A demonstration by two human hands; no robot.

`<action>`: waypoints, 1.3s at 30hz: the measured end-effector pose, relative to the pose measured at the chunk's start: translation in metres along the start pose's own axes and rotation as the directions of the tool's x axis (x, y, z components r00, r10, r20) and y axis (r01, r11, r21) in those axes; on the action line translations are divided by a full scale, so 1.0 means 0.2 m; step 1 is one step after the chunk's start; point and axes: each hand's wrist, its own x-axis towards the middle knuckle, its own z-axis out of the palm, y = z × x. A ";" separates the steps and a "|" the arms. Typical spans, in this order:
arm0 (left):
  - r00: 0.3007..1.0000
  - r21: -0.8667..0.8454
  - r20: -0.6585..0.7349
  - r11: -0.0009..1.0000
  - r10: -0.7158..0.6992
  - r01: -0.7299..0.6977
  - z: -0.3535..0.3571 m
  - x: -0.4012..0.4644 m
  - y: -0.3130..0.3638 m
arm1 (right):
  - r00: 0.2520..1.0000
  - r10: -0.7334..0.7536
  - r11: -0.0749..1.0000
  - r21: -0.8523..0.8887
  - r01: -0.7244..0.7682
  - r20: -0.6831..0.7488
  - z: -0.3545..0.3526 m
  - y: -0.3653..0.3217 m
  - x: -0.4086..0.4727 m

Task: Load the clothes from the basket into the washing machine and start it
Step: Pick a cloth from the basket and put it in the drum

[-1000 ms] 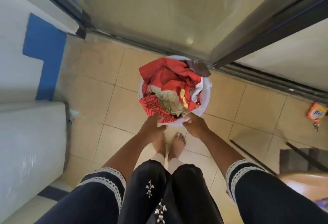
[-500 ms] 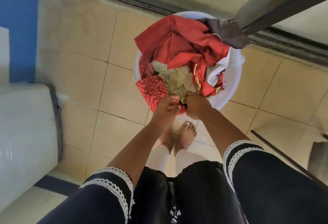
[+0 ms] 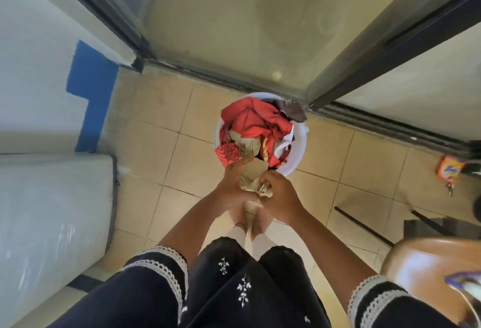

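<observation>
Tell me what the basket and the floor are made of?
The basket looks like smooth white plastic: thin, even, rounded rim with a soft shine. The floor looks like glazed ceramic tile: beige squares split by dark grout lines, faintly glossy. Neither is certain from looks alone.

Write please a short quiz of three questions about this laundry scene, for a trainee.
1. True or false: both hands grip the beige cloth.
2. Where is the basket? A) on the floor B) on the chair C) on the washer
3. Which colour fills most of the basket?

Key: 1. True: the left hand and right hand hold it. 2. A. 3. Red, the red clothes.
</observation>
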 end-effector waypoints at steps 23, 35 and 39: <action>0.761 0.231 -0.492 0.906 0.423 -0.354 -0.23 -0.94 0.40 | 0.899 -0.098 0.763 0.547 0.343 -0.427 -0.50 -1.01 -0.60; 0.719 -0.104 -0.641 0.898 0.268 -0.427 -0.31 -1.04 0.44 | 0.894 -0.246 0.941 -0.313 0.128 -0.375 -0.64 -0.91 -0.56; 0.742 -0.164 -0.603 0.865 0.292 -0.474 -0.27 -1.11 0.51 | 0.956 -0.157 0.962 -0.259 0.091 -0.248 -0.63 -0.86 -0.56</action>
